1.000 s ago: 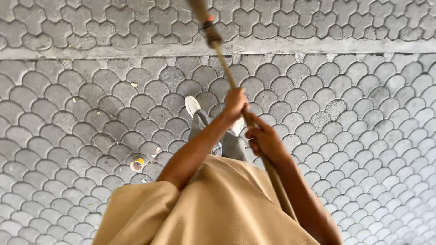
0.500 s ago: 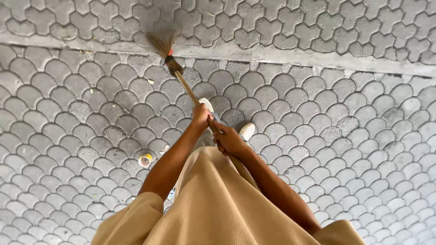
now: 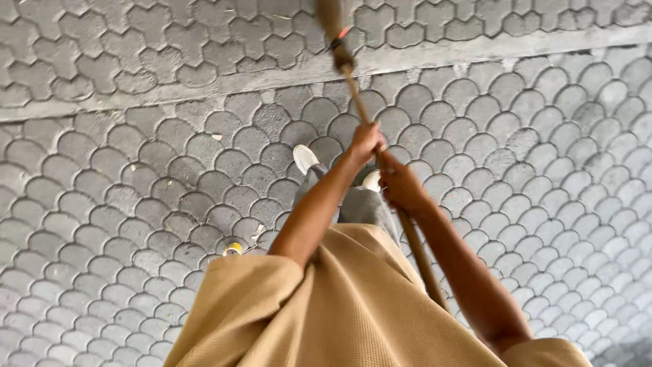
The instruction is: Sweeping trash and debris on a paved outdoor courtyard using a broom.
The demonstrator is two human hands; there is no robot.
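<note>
Head view shows, nearest, a tan shirt [image 3: 353,312], and beyond it the left hand [image 3: 367,141] and right hand [image 3: 399,183], both wrapped tight around the wooden broom handle [image 3: 360,102], left above right. Farther out, the bristle head [image 3: 331,20] meets the grey scalloped paving [image 3: 543,136] by a concrete strip [image 3: 475,51]. Sweeping looks partway: a yellow scrap [image 3: 233,249] and pale bits [image 3: 216,136] remain on the pavers.
</note>
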